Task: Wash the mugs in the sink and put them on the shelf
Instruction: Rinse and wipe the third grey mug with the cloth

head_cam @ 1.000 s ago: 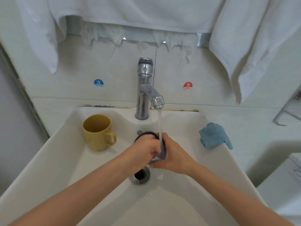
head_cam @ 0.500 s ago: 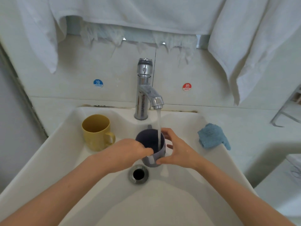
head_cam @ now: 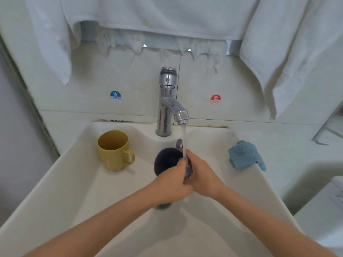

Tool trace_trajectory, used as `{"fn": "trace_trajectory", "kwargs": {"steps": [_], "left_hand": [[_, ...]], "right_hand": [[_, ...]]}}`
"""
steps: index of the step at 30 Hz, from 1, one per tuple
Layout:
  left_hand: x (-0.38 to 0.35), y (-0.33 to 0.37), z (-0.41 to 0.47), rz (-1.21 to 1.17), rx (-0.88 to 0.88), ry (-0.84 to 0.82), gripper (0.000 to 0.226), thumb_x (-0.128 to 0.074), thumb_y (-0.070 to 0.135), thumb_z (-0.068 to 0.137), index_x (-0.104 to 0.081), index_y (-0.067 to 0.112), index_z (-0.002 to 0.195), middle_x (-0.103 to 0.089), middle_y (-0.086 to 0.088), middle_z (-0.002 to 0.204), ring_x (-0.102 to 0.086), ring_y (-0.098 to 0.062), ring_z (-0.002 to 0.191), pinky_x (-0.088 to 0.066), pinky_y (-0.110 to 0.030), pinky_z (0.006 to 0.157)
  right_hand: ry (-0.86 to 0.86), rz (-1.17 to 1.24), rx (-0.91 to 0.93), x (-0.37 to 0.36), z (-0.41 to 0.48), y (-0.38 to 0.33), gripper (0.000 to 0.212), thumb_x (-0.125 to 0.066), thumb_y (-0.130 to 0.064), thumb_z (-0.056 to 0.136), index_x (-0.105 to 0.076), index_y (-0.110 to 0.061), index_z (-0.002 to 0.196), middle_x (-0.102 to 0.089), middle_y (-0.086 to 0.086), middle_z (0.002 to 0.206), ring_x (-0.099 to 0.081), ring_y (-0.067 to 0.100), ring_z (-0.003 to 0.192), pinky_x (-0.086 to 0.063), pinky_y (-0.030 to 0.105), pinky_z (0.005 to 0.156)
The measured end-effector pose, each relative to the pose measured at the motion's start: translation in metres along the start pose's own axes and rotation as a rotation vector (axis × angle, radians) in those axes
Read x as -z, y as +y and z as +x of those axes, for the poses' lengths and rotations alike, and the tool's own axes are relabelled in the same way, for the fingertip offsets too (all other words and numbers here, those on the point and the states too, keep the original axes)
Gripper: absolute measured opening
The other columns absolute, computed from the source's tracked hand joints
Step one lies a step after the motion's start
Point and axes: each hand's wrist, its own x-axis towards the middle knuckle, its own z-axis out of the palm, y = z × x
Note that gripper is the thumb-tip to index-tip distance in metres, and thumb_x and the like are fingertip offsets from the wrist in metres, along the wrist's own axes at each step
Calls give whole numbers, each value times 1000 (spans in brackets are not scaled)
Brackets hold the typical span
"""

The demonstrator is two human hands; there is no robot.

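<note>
A dark purple mug is tilted under the running water of the chrome tap, its handle pointing up and away. My left hand grips the mug's near side. My right hand holds its right wall, where the stream lands. A yellow mug stands upright at the back left of the white sink, handle to the right, apart from both hands. The drain is hidden under my hands.
A crumpled blue cloth lies on the sink's right rim. White towels hang above the tap. Cold and hot stickers mark the wall. A metal rack stands at the far right.
The purple mug has tipped from upright to tilted, its opening now facing left, and both hands have closed tighter round it under the stream. The yellow mug has not moved.
</note>
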Motion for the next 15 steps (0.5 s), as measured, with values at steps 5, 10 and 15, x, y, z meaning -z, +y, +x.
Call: {"fn": "trace_trajectory", "kwargs": {"steps": [5,10,15], "left_hand": [[-1,5,-3,-157,49,105,64,-52,4,84,-23,10,140,-53,-3,106,-54,-16,98,-44,-22,79],[15,-2,-15,579,-53,-85,43,-48,10,89,-35,18,129,-59,-7,112,-53,-20,87,-40,-24,74],[15,-1,-7,1014,-37,-65,24,-46,11,91,-51,11,115,-62,-10,106,-58,-27,97,-36,-29,72]], "right_hand": [[-20,43,-16,-4,0,1,61,-74,-11,76,-46,-16,130,-55,-9,113,-51,0,101,-37,0,82],[-21,11,-43,4,2,8,87,-88,-14,58,-42,-22,132,-59,-13,113,-57,2,99,-42,3,79],[-5,6,-48,1,3,8,85,-88,-16,57,-44,-24,129,-60,-13,111,-57,0,96,-43,2,77]]}}
